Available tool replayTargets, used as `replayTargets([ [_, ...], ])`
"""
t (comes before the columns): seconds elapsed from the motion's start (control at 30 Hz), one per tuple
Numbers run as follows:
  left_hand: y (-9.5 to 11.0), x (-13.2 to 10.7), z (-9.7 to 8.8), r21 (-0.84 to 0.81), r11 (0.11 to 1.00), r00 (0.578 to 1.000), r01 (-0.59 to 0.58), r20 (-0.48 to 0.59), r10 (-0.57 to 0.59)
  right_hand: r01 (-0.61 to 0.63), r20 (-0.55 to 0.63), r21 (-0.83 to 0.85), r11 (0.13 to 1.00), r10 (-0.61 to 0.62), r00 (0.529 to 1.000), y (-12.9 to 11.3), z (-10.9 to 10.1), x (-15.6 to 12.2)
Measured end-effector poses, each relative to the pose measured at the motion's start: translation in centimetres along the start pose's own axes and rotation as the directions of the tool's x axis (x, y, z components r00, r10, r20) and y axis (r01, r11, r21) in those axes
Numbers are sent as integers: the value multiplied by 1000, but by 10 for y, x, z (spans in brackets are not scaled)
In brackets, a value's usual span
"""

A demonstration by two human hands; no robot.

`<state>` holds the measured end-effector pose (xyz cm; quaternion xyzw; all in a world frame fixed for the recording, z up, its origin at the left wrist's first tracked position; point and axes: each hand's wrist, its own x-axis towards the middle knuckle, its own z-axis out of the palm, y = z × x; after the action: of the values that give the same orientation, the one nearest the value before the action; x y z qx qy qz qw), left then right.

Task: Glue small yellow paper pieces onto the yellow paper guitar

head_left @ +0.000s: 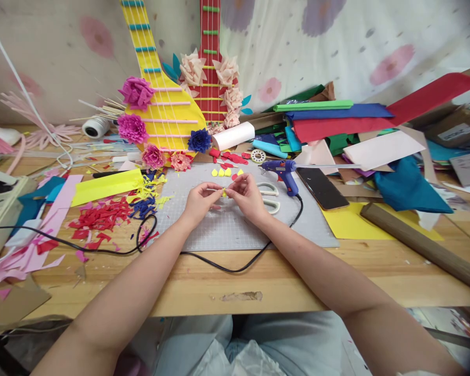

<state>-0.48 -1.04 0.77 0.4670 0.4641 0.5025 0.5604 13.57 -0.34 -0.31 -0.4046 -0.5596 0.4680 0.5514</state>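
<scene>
Over the grey cutting mat (219, 237), my left hand (201, 201) and my right hand (248, 198) meet, fingertips pinched together on a small yellow paper petal (224, 192). Several more yellow petals (221, 173) lie on the mat just beyond my fingers. White-handled scissors (272, 208) rest beside my right hand, their blades hidden under it. A blue glue gun (284, 172) lies to the right of the scissors, its black cord running across the mat's front.
A yellow paper guitar (166, 112) and a red one (209, 83), both with paper flowers, stand at the back. Red paper scraps (104, 216) and a yellow crepe strip (107, 187) lie left. A phone (323, 188), a brown roll (419, 245) and stacked coloured paper (340, 125) are right.
</scene>
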Motion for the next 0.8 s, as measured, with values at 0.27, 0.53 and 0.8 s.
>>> replayTargets([
  [0.27, 4, -2, 1, -26, 1000, 999, -8, -33, 7, -92, 92, -33, 995, 94, 991, -4, -2, 0],
  [0.53, 1, 8, -8, -242, 969, 991, -42, -135, 9, 34, 272, -673, 739, 205, 940, -60, -97, -27],
  [0.8, 0, 13, -10, -238, 968, 978, -76, -207, 26, -93, -138, -953, 287, -142, 980, -37, -221, -38],
])
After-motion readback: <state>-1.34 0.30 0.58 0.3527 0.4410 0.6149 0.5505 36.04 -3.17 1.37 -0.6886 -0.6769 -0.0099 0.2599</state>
